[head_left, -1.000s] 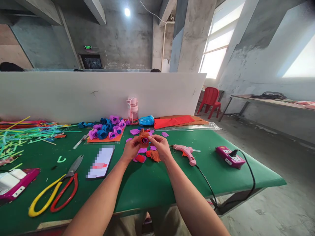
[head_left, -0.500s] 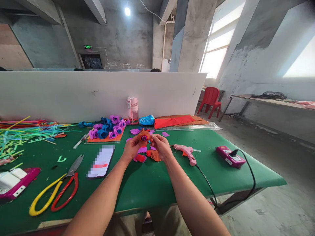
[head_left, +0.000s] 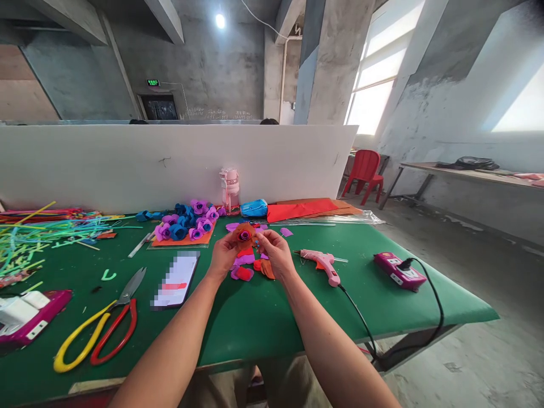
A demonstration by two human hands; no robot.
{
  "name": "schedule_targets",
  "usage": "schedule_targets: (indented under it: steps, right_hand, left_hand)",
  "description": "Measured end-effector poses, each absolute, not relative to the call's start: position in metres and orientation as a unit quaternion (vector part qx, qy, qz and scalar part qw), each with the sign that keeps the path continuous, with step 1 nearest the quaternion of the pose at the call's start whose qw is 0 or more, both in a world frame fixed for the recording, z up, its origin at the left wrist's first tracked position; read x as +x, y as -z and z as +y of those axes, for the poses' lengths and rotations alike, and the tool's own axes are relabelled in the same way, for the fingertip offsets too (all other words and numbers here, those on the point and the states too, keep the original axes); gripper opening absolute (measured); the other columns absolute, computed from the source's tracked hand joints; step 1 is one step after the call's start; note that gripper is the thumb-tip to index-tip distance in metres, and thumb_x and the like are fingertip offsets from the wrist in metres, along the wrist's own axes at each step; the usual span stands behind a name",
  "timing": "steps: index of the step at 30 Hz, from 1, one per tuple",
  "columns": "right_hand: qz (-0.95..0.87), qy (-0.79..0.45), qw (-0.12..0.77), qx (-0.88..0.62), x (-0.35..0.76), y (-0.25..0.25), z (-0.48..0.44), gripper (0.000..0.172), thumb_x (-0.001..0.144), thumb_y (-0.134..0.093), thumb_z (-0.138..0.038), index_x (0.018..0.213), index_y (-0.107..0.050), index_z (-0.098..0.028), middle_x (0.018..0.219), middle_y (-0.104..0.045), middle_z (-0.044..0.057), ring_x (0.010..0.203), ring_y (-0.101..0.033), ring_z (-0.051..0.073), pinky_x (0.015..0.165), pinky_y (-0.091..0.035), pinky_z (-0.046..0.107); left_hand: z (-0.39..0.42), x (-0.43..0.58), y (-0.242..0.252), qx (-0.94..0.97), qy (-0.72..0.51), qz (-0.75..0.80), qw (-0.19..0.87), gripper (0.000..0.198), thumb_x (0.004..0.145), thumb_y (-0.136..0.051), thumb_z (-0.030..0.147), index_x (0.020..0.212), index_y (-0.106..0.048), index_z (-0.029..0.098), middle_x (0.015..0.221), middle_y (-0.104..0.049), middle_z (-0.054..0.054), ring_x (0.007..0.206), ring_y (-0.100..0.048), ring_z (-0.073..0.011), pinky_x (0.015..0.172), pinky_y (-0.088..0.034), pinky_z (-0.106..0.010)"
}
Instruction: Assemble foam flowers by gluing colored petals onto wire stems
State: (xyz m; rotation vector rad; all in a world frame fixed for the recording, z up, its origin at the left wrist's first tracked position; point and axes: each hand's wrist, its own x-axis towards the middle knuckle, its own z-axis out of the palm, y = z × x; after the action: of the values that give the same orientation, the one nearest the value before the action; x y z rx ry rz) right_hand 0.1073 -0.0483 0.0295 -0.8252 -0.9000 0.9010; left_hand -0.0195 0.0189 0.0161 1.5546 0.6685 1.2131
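A small handmade flower [head_left: 245, 234], brown outside with a purple and dark centre, is raised above the table between my hands. My left hand [head_left: 223, 254] is closed on its left side, thumb and fingers pinching the brown petals. From the right, my right hand [head_left: 275, 249] pinches at the flower's edge; its fingertips partly hide what they grip. Below lie loose petals in purple, red and brown, among them a brown petal [head_left: 267, 268] and a red petal [head_left: 243, 273]. A pink glue gun [head_left: 326, 265] rests to the right of my right hand.
On the green table [head_left: 255, 328] are scissors [head_left: 108, 317], a phone [head_left: 181, 280], finished purple and blue flowers [head_left: 187, 221], coloured strips [head_left: 63, 232], a pink bottle [head_left: 230, 190], red sheets [head_left: 301, 209] and a power strip [head_left: 398, 271] with a black cord. A white board [head_left: 178, 164] stands behind.
The flower has shifted slightly left and up and its centre has turned a little. My right fingertips have moved slightly left with it. Both hands stay closed.
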Motion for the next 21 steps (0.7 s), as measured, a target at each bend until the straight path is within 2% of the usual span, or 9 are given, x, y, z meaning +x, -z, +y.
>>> schedule_targets:
  steps: [2, 8, 18, 21]
  right_hand:
    - [-0.410, -0.413, 0.722, -0.374, 0.1075, -0.0307, -0.0493, 0.029, 0.065, -0.072, -0.045, 0.075, -0.063, -0.019, 0.069, -0.057, -0.003, 0.050, -0.043, 0.006, 0.052, -0.037, 0.022]
    - [-0.419, -0.426, 0.709, -0.374, 0.1086, -0.0303, -0.0498, 0.030, 0.065, -0.073, -0.045, 0.066, -0.061, -0.017, 0.059, -0.053, -0.004, 0.050, -0.043, 0.006, 0.051, -0.036, 0.022]
    - [-0.380, -0.495, 0.705, -0.337, 0.1081, -0.0308, -0.0494, 0.033, 0.065, -0.071, -0.047, 0.066, -0.057, -0.018, 0.060, -0.053, -0.005, 0.047, -0.040, 0.005, 0.049, -0.036, 0.020]
    - [-0.358, -0.480, 0.724, -0.343, 0.1087, -0.0295, -0.0477, 0.033, 0.063, -0.073, -0.047, 0.067, -0.056, -0.018, 0.059, -0.052, -0.006, 0.047, -0.040, 0.005, 0.049, -0.036, 0.020]
  left_hand:
    - [0.0181, -0.0196, -0.0149, 0.646, -0.497, 0.271, 0.511, 0.049, 0.060, -0.076, 0.040, 0.102, -0.067, 0.016, 0.094, -0.072, -0.006, 0.086, -0.066, -0.0214, 0.080, -0.052, -0.035]
    - [0.0210, -0.0196, -0.0095, 0.648, -0.496, 0.251, 0.521, 0.038, 0.060, -0.076, 0.036, 0.091, -0.068, 0.015, 0.086, -0.072, -0.003, 0.079, -0.066, -0.0198, 0.074, -0.053, -0.032]
    - [0.0171, -0.0199, -0.0150, 0.651, -0.492, 0.257, 0.518, 0.049, 0.061, -0.075, 0.040, 0.103, -0.068, 0.016, 0.096, -0.072, -0.006, 0.088, -0.065, -0.0224, 0.080, -0.051, -0.035]
    - [0.0155, -0.0190, -0.0173, 0.636, -0.501, 0.271, 0.521, 0.050, 0.058, -0.077, 0.039, 0.102, -0.068, 0.015, 0.094, -0.072, -0.006, 0.087, -0.064, -0.0221, 0.081, -0.051, -0.035]
